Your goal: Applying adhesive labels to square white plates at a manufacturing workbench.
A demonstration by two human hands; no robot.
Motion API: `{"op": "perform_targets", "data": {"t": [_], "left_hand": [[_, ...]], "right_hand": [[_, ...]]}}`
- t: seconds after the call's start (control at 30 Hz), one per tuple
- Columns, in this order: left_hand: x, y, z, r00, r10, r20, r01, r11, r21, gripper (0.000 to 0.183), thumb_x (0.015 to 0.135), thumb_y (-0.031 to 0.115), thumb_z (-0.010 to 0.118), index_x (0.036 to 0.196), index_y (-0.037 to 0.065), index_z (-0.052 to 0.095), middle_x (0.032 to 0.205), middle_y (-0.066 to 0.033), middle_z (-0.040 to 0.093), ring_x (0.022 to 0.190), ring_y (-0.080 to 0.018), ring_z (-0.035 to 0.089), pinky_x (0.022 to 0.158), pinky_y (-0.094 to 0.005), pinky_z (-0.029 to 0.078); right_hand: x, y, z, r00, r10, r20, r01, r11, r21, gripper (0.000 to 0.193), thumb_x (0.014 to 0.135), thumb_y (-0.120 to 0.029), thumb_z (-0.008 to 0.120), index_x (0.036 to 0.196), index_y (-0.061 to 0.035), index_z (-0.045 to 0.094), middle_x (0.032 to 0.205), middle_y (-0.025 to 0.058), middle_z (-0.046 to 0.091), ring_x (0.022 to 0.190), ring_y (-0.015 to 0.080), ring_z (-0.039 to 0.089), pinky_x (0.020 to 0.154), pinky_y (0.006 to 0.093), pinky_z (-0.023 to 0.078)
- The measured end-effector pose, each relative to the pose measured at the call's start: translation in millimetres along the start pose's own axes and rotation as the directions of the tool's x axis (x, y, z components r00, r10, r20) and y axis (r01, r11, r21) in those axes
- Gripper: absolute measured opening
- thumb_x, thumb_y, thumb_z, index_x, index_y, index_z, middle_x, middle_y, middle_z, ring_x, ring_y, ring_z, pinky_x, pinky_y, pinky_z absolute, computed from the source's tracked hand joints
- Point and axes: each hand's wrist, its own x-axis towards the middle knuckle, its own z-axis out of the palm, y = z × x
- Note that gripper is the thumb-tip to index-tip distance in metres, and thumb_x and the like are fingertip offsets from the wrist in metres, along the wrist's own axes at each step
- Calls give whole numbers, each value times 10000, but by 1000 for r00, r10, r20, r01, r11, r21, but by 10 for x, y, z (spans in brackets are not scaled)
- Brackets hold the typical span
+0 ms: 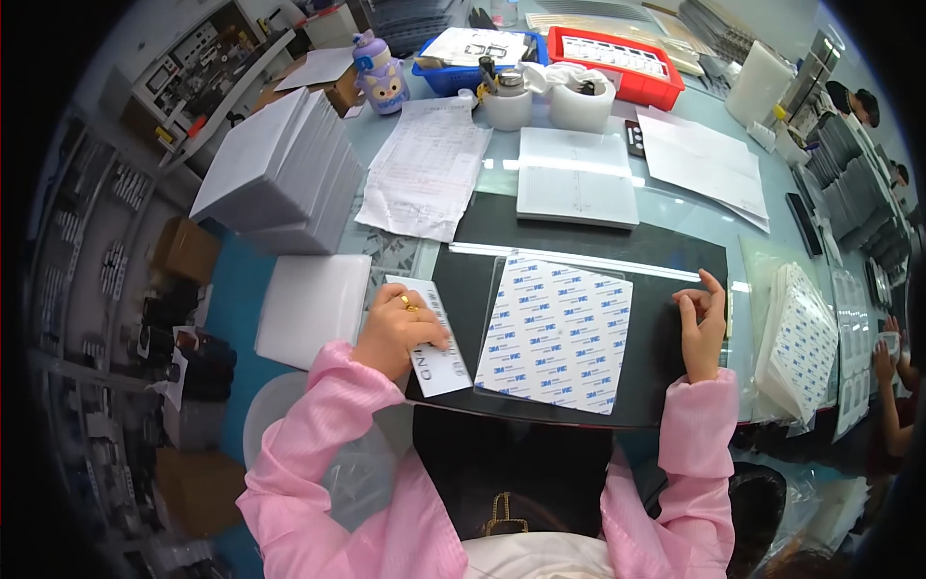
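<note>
My left hand, with a gold ring on one finger, is closed on a white flat strip with dark print. The strip lies slanted near the front left of the black mat. Just right of it, a white adhesive-backed sheet printed in blue rests on a clear square panel, slightly turned against it. My right hand is raised over the mat's right side, apart from the sheet. Its fingers are loosely bent and apart, and nothing shows in them.
Tall stacks of white panels stand at the left. Behind the mat are a white panel stack, a creased paper, tape rolls, and blue and red trays. Bagged printed sheets lie right; a co-worker's hands show beyond.
</note>
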Motion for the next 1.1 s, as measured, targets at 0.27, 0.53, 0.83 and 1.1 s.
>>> {"op": "perform_targets", "data": {"t": [0.27, 0.53, 0.83, 1.1], "left_hand": [[286, 559, 485, 988, 126, -92, -138, 981, -135, 88, 722, 140, 703, 696, 222, 682, 846, 93, 711, 867, -117, 631, 920, -335, 379], [-462, 5, -3, 998, 32, -51, -34, 999, -42, 86, 703, 110, 707, 723, 191, 686, 853, 84, 715, 891, -146, 619, 929, -347, 389], [-371, 151, -298, 947, -172, 272, 161, 985, 60, 731, 757, 404, 769, 1367, 88, 520, 1473, -114, 443, 1351, -299, 410, 1157, -455, 227], [199, 716, 518, 874, -484, -46, 328, 657, -679, 932, 819, 103, 766, 1525, -15, 168, 1429, -221, 450, 1221, -281, 555, 949, -357, 505]], "right_hand": [[39, 140, 90, 998, -53, -14, 54, 997, 50, 388, 947, -33, 560, 1321, 3, 464, 890, 50, 680, 795, 94, 593, 748, 221, 453], [71, 11, 250, 994, -94, 50, 102, 979, -178, 166, 944, -81, 593, 1092, -24, 643, 955, 82, 665, 857, 155, 613, 769, 289, 486], [247, -417, 973, 827, -500, 258, 521, 507, -687, 166, 911, -202, 610, 834, -55, 599, 832, 95, 605, 779, 295, 555, 679, 418, 427], [301, -520, 697, 899, -365, 242, 425, 861, -279, 426, 944, -259, 590, 603, -5, 564, 617, 102, 521, 682, 281, 501, 597, 411, 387]]}}
